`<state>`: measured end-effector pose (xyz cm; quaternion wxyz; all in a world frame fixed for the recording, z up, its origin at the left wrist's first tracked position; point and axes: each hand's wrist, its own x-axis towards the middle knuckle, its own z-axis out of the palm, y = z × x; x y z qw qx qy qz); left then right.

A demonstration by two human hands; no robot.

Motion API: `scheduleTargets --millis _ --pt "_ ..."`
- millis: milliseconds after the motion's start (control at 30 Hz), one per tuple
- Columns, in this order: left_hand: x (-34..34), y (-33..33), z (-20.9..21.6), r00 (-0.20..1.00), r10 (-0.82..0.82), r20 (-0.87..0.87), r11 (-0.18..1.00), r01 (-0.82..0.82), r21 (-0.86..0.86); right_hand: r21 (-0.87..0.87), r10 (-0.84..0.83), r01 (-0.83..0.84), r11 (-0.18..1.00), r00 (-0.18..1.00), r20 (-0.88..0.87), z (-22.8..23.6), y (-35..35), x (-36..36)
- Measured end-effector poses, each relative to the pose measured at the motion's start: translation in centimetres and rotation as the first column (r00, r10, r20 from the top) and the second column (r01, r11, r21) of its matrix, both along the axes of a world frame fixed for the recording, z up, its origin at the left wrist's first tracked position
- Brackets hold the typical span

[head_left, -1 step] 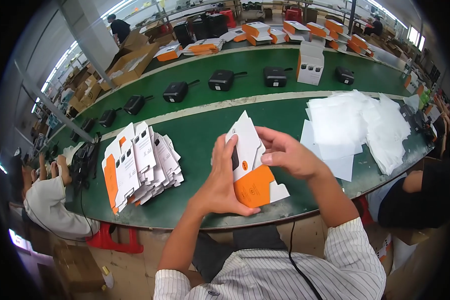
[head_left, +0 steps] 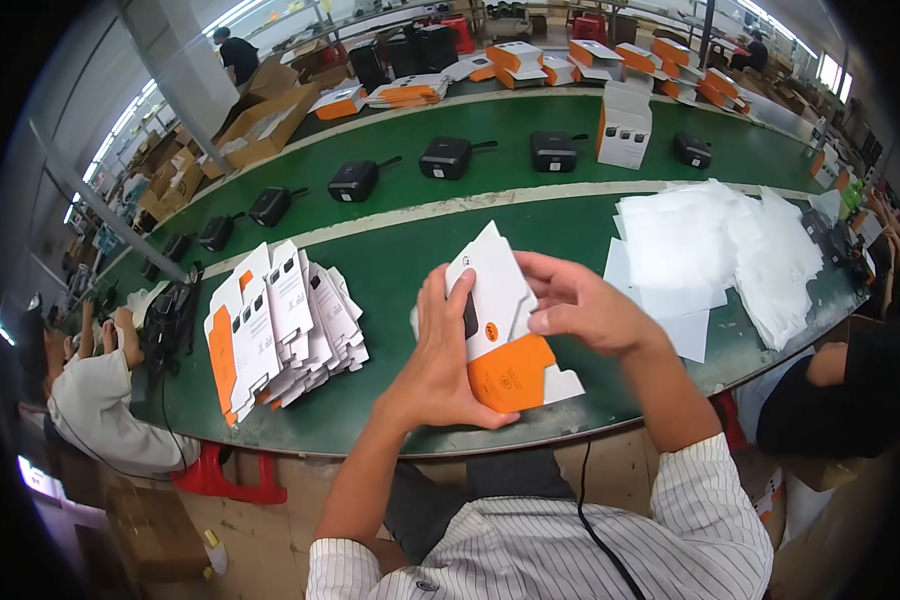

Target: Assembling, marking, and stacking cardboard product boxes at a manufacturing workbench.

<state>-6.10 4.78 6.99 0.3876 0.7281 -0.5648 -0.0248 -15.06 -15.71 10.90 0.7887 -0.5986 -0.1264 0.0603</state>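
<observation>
A partly folded white and orange carton (head_left: 507,374) is tilted in front of me, above the near edge of the green work surface. My left hand (head_left: 433,350) is wrapped round its left side, thumb low on the orange panel and a finger across the white face. At its upper right, my right hand (head_left: 585,308) has thumb and fingers closed on the edge of a white flap; some of those fingertips are hidden behind the cardboard. To the left lies a fanned stack of flat white and orange cartons (head_left: 290,310).
White sheets or pouches (head_left: 715,250) lie piled to the right. Black cases with straps (head_left: 445,158) line the green belt beyond, beside a standing carton (head_left: 624,130). Orange and white boxes (head_left: 515,62) fill the far side. People sit close on both sides; a red stool (head_left: 232,478) is at lower left.
</observation>
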Motion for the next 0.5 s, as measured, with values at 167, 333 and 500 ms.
scheduleTargets --millis 167,333,500 --pt "0.1 1.4 0.6 0.958 0.133 0.253 0.991 -0.130 -0.028 -0.446 -0.056 -0.023 0.895 0.985 -0.164 1.8 -0.8 0.5" --pt "-0.6 2.8 0.7 0.962 0.144 0.231 0.989 -0.133 -0.063 -0.484 -0.325 0.224 0.846 0.936 -0.134 0.5 -0.6 -0.2" --pt "0.7 3.9 1.9 0.992 -0.121 -0.041 0.974 0.111 -0.198 -0.389 -0.203 0.201 0.899 0.979 0.036 -0.6 -2.0 -0.5"
